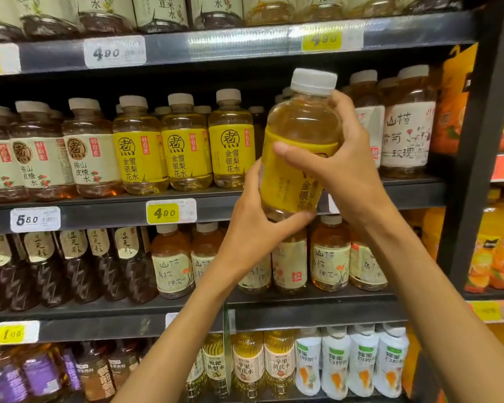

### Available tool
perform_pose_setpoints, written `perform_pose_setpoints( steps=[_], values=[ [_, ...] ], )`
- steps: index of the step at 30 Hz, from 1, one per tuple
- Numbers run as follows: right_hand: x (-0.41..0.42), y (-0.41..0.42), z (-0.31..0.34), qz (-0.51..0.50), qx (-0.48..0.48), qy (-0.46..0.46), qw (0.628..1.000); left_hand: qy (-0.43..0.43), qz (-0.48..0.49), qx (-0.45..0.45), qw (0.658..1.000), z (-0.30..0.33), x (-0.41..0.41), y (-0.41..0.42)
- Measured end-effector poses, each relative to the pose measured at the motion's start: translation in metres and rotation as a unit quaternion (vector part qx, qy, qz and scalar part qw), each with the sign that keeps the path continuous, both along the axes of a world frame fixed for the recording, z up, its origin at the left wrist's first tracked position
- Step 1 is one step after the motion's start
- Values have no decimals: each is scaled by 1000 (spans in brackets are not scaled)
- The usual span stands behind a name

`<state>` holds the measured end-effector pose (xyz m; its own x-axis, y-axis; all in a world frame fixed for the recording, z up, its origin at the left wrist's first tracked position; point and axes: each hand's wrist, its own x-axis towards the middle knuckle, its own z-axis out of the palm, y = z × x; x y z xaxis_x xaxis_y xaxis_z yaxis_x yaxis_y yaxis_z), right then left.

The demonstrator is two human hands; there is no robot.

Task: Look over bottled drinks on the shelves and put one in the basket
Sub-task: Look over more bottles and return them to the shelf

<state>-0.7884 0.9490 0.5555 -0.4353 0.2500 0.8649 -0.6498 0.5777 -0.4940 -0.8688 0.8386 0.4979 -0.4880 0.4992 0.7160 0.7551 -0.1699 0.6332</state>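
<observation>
A bottle of pale yellow drink (298,132) with a yellow label and a white cap is held up in front of the middle shelf, slightly tilted. My left hand (252,225) cups its base from below, thumb along the bottom edge. My right hand (342,164) grips its right side, thumb across the label and fingers curled behind the shoulder. Three matching yellow-label bottles (186,158) stand on the shelf just to the left. No basket is in view.
Dark metal shelves (99,212) carry rows of bottled teas: brown drinks with cream labels (90,161) at left, dark bottles (70,266) below, white-wrapped bottles (361,362) at the bottom right. Price tags (170,211) line the shelf edges. A shelf upright (477,141) stands at right, orange drinks beyond.
</observation>
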Motion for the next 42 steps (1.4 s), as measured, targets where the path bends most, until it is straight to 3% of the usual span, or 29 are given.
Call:
perform_pose_setpoints(
  steps=[4, 9, 11, 14, 16, 19, 22, 28, 31, 37, 39, 42],
  values=[
    [17, 2, -10, 146, -59, -94, 983, -99, -53, 10, 994, -21, 32, -21],
    [17, 1, -26, 325, -184, -174, 912, -244, -192, -37, 950, -52, 55, -40],
    [16, 1, -32, 332, -194, -201, 901, -296, -240, -33, 924, -62, 60, -43],
    [19, -1, -38, 278, -226, -182, 916, -379, -307, 32, 873, -73, 65, -43],
    [21, -4, -42, 236, -252, -155, 926, -427, -315, 82, 844, -77, 68, -39],
    [23, -9, -47, 193, -270, -146, 932, -463, -289, 126, 828, -77, 73, -30],
    [25, -7, -46, 229, -290, -158, 915, -480, -295, 126, 817, -74, 74, -31],
    [22, -5, -47, 334, -298, -173, 877, -563, -395, 72, 723, -84, 77, -34],
    [23, -4, -46, 317, -307, -186, 878, -533, -376, 51, 757, -90, 70, -33],
    [20, -6, -48, 179, -298, -205, 915, -467, -312, 95, 822, -91, 71, -31],
    [21, -7, -50, 168, -294, -205, 918, -476, -276, 114, 828, -94, 75, -27],
    [23, 0, -49, 197, -257, -216, 921, -514, -273, 123, 804, -93, 71, -24]
  ],
)
